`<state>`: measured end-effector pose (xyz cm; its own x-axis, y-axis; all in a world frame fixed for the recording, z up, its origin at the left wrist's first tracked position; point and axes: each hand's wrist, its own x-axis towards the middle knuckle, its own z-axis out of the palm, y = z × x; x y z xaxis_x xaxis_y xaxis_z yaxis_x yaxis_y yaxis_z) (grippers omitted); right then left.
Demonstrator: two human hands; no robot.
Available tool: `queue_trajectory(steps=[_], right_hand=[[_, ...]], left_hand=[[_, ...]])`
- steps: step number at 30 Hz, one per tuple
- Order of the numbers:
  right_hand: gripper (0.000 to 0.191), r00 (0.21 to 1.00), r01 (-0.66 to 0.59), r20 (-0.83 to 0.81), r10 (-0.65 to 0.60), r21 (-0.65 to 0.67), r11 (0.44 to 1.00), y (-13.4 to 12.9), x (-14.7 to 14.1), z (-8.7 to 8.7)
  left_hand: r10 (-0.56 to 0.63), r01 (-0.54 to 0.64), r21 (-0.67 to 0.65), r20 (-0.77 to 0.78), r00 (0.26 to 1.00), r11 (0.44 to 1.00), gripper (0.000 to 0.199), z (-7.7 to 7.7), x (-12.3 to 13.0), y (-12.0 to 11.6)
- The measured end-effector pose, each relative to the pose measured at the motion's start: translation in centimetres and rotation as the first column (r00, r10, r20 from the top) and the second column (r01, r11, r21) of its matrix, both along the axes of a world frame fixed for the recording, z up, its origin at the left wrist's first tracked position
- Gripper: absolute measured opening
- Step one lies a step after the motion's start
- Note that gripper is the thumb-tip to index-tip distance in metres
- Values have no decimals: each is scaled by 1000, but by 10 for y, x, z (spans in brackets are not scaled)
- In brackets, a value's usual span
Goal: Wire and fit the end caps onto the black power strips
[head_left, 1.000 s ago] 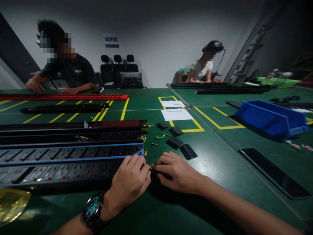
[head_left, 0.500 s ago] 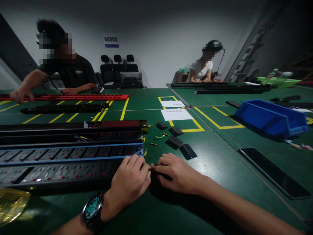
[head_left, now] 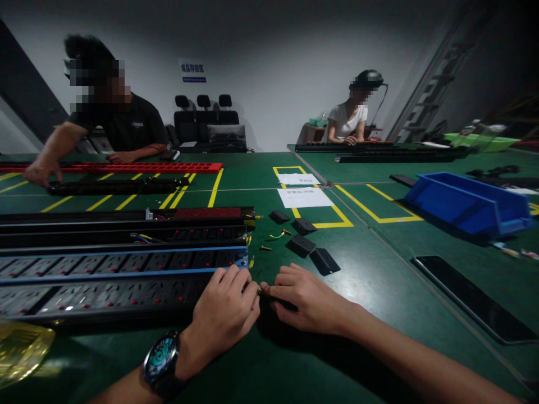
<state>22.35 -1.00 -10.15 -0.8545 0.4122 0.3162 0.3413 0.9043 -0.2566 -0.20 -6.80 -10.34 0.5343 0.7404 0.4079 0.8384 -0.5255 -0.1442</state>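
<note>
Centrally, 2 bare hands meet at the right end of the nearest black socket strip [head_left: 126, 298] on a green table [head_left: 370, 275]. The left hand [head_left: 227, 300], with a round-faced watch [head_left: 160, 357] on its wrist, is curled over that end; its fingertips are partly hidden, so whether it grips the strip cannot be told. The right hand [head_left: 309, 297] is bent inward, finger and thumb closed on a small dark piece [head_left: 275, 298], mostly covered, right beside the strip's end.

Behind that strip lies a blue-edged socket strip [head_left: 126, 261], with red dots along its sockets, then black housings [head_left: 84, 231] with loose wires. Beyond the hands are 4 black angled caps [head_left: 300, 245], a small screw [head_left: 265, 248] and a short green-yellow wire [head_left: 277, 236]. Farther back, 2 white paper sheets [head_left: 305, 197] lie near yellow tape lines. To the right are a dark phone [head_left: 474, 297] and a blue bin [head_left: 467, 205]; a shiny yellow object [head_left: 25, 350] is at lower left.

Across the table, 1 person in a black shirt [head_left: 130, 126] reaches past a long red frame [head_left: 181, 167] to a black strip [head_left: 118, 186]. Another person, in a white top [head_left: 348, 119], sits at the far right.
</note>
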Motion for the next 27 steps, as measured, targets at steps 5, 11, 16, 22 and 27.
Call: queue_trajectory(steps=[5,11,16,22,27], right_hand=[[18,999,10,-32,-9,36,999,0,-2,-3],[24,995,33,-93,-26,80,996,0,-2,-2],[24,998,9,-63,-4,67,998,-1,-1,-3],[22,1000,10,-29,-9,34,999,-1,-1,-3],[24,998,17,-54,-14,65,998,-1,-1,-2]], left_hand=[[-21,21,5,-9,1000,1000,7,1,-1,0],[-35,35,1,8,999,999,5,3,-1,0],[-32,32,12,8,999,999,4,3,0,-1],[-17,17,14,-6,1000,1000,6,2,1,0],[-19,19,-7,-8,1000,1000,5,4,0,-1]])
